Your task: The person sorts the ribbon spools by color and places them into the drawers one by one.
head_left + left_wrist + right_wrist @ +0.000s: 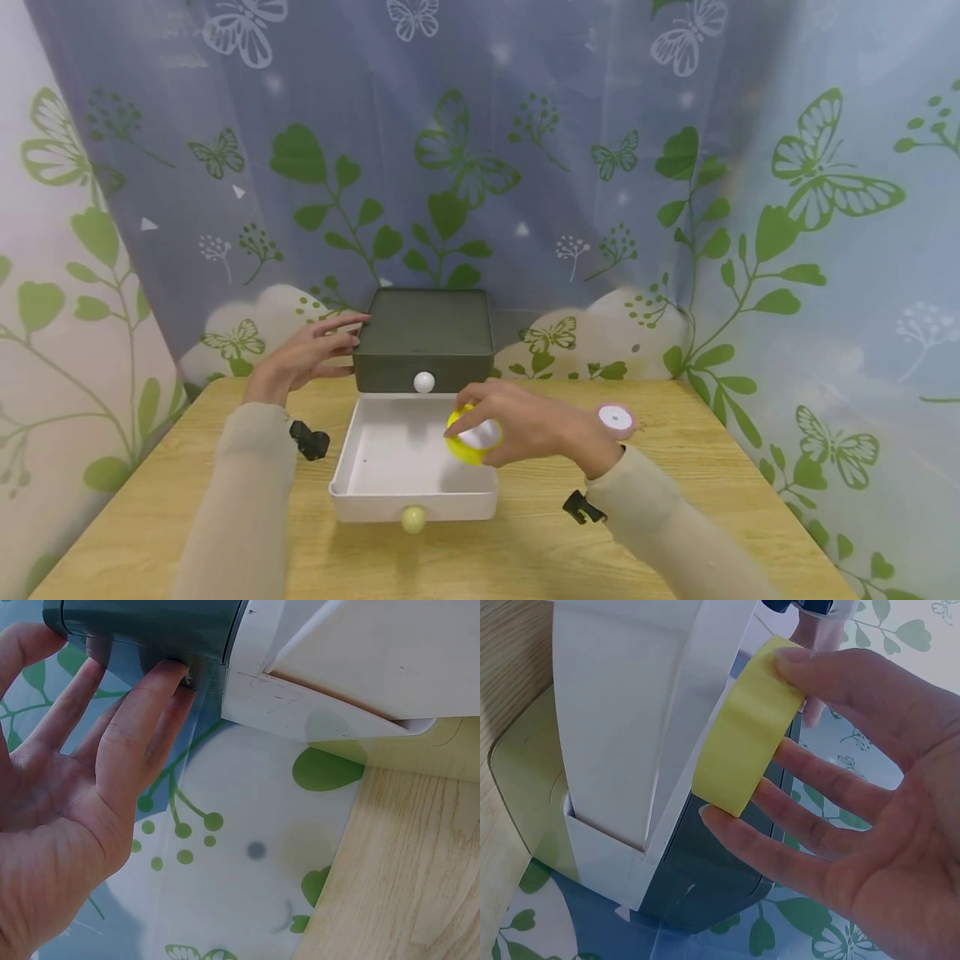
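White rectangular drawer (397, 458) with pale-yellow knob (413, 521) stands pulled out: done. Right hand (528, 423) clamps the yellow, round, tape-like roll (746, 727) between thumb and fingers over the drawer's right side; not yet released. Left hand's (303, 358) spread fingers touch the dark-green box (423, 325). Pink-rimmed white disc (617, 418) lies outside, right.

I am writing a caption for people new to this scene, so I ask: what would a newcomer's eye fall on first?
Probably the bright yellow-rimmed round object, held in the fingers of the right hand over the open white drawer. Next, perhaps the dark green box behind it, its left side touched by the left hand. The green butterflies on the backdrop also stand out.
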Available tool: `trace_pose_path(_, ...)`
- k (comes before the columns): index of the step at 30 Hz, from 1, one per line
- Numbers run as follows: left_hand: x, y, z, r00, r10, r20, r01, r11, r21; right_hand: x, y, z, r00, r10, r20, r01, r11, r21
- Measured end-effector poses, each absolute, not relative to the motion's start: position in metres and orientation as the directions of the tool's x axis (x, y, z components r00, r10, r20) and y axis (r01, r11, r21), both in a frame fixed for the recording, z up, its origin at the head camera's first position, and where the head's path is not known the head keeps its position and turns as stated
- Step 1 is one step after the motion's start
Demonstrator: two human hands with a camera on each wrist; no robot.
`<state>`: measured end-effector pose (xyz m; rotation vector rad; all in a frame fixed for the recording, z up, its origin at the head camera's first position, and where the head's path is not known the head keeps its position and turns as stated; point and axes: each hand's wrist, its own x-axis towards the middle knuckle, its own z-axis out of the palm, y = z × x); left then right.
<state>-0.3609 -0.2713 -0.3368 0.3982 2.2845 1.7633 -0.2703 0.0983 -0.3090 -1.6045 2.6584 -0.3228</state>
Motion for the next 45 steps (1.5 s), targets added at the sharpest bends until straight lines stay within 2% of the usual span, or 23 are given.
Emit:
trace_pose_path(17,-0.361,-0.270,-0.335,-0.940,0.340,-0.023,0.064,0.242,0.968,-0.273,0.084,-0.311,-0.489,-0.872,0.025,-0.855,0.473,-0.214)
trace_pose_path(29,-0.360,-0.269,-0.335,-0.940,0.342,-0.020,0.067,0.240,0.969,-0.273,0.066,-0.306,-0.520,-0.853,-0.053,-0.834,0.520,-0.182)
trace_pose_path(45,-0.359,-0.268,-0.335,-0.941,0.337,-0.021,0.063,0.237,0.969,-0.286,0.032,-0.312,-0.431,-0.896,-0.107,-0.888,0.442,-0.130)
